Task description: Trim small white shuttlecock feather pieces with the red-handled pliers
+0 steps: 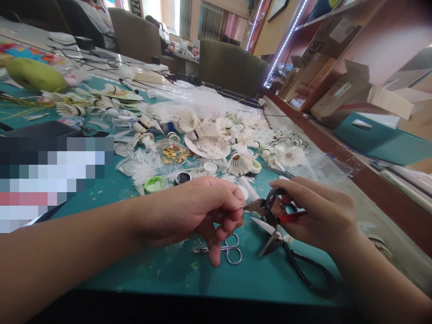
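Observation:
My left hand [212, 202] is closed in a pinch of thumb and forefinger. Whatever it holds is too small to make out. The dark pointed jaws of a pair of pliers [258, 206] touch or nearly touch those fingertips. Around the pliers' handles, partly red, my right hand [324, 211] is wrapped. Below it lie black-handled scissors [277, 236] with spread blades. Small silver scissors [232, 254] rest on the green table mat [162, 279], partly hidden by my left fingers.
Feathered shuttlecocks [202, 128] are heaped across the back. Nearer stand an open pot of green paint [154, 183], a black pot [182, 178] and a bag of gold pieces [175, 153]. A green fruit [35, 75] lies far left; cardboard boxes [340, 92] stand right. Other people sit behind.

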Demonstrator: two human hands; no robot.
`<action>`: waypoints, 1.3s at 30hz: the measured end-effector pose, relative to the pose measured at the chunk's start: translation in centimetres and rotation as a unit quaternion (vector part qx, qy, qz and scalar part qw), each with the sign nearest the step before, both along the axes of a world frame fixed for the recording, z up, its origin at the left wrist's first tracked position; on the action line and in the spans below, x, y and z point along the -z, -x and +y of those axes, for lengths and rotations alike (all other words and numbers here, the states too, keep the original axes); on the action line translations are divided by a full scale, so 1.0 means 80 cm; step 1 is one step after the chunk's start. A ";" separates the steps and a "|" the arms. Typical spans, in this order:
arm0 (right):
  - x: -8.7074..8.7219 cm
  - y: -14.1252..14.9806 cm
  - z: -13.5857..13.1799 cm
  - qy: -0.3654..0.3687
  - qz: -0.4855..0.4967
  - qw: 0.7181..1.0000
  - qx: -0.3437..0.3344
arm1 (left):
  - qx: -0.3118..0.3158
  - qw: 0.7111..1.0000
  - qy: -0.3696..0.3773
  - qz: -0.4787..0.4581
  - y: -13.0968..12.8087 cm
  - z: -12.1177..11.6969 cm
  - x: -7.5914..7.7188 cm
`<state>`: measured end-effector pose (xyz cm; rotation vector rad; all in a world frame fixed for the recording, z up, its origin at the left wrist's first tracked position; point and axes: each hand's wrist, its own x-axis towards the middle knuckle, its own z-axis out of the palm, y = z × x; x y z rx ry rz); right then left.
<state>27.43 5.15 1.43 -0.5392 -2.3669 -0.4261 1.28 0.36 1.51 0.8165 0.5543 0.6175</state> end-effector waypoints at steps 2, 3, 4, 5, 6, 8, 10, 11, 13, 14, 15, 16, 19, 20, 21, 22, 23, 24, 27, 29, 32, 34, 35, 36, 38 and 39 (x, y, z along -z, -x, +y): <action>-0.001 0.000 0.000 0.000 -0.002 1.000 0.002 | 0.000 1.000 -0.002 0.001 0.000 0.000 0.000; -0.001 0.000 0.000 -0.003 -0.001 1.000 0.003 | 0.002 1.000 -0.003 0.001 0.000 0.000 0.000; -0.001 0.000 0.000 -0.006 -0.001 1.000 0.004 | 0.003 1.000 -0.004 0.002 0.000 0.000 -0.001; -0.001 0.000 0.000 -0.008 -0.002 1.000 0.004 | 0.004 1.000 -0.004 0.003 0.000 0.000 -0.001; -0.001 0.000 0.000 -0.008 -0.003 1.000 0.003 | 0.004 1.000 -0.004 0.004 0.000 0.000 -0.001; -0.001 0.000 0.001 -0.004 -0.005 1.000 0.000 | 0.000 1.000 -0.005 0.006 0.000 0.000 -0.002; -0.001 -0.001 0.002 0.003 -0.007 1.000 0.000 | -0.004 1.000 -0.007 0.008 -0.001 0.000 -0.002; 0.000 -0.001 0.002 0.005 -0.006 1.000 0.001 | -0.005 1.000 -0.009 0.010 -0.001 0.000 -0.002; 0.001 -0.001 0.003 0.006 -0.003 1.000 0.004 | -0.001 1.000 -0.013 0.017 -0.002 0.000 -0.003; 0.001 -0.001 0.003 0.005 -0.001 1.000 0.005 | 0.001 1.000 -0.018 0.022 -0.002 0.001 -0.004; 0.002 -0.001 0.003 0.004 0.001 1.000 0.005 | 0.003 0.999 -0.023 0.027 -0.003 0.001 -0.004; 0.002 -0.001 0.004 0.004 0.001 1.000 0.004 | 0.004 0.999 -0.027 0.033 -0.003 0.001 -0.005; 0.002 -0.002 0.004 0.003 -0.001 1.000 -0.002 | 0.003 0.998 -0.038 0.048 -0.004 0.002 -0.006; 0.002 -0.002 0.004 0.001 -0.003 1.000 -0.004 | 0.002 0.998 -0.040 0.051 -0.004 0.001 -0.006; 0.002 -0.003 0.005 -0.003 -0.004 1.000 -0.005 | 0.001 0.998 -0.042 0.052 -0.004 0.001 -0.006; 0.002 -0.003 0.005 -0.007 -0.006 1.000 -0.005 | -0.001 0.998 -0.044 0.052 -0.004 0.001 -0.006; 0.002 -0.003 0.005 -0.010 -0.007 1.000 -0.005 | -0.001 0.998 -0.046 0.051 -0.004 0.000 -0.006; 0.002 -0.004 0.005 -0.012 -0.009 1.000 -0.005 | -0.001 0.998 -0.048 0.050 -0.004 0.000 -0.007; 0.001 -0.003 0.004 -0.014 -0.013 1.000 -0.005 | 0.003 0.998 -0.052 0.043 -0.005 -0.001 -0.007; 0.000 -0.003 0.003 -0.018 -0.015 1.000 -0.003 | 0.004 0.998 -0.052 0.039 -0.005 -0.001 -0.007; 0.000 -0.003 0.002 -0.021 -0.015 1.000 -0.001 | 0.003 0.998 -0.046 0.037 -0.004 0.000 -0.005; 0.000 -0.003 0.003 -0.020 -0.015 1.000 0.000 | 0.002 0.998 -0.041 0.041 -0.004 0.001 -0.003; 0.000 -0.003 0.003 -0.020 -0.015 1.000 0.000 | -0.003 0.998 -0.041 0.043 -0.003 0.001 -0.002; 0.000 -0.003 0.003 -0.020 -0.015 1.000 0.002 | -0.008 0.998 -0.043 0.044 -0.003 0.001 -0.002; 0.000 -0.003 0.003 -0.022 -0.012 1.000 0.004 | -0.022 0.997 -0.049 0.047 -0.002 0.001 -0.003; 0.000 -0.003 0.004 -0.020 -0.012 1.000 0.005 | -0.029 0.997 -0.050 0.050 -0.002 0.001 -0.005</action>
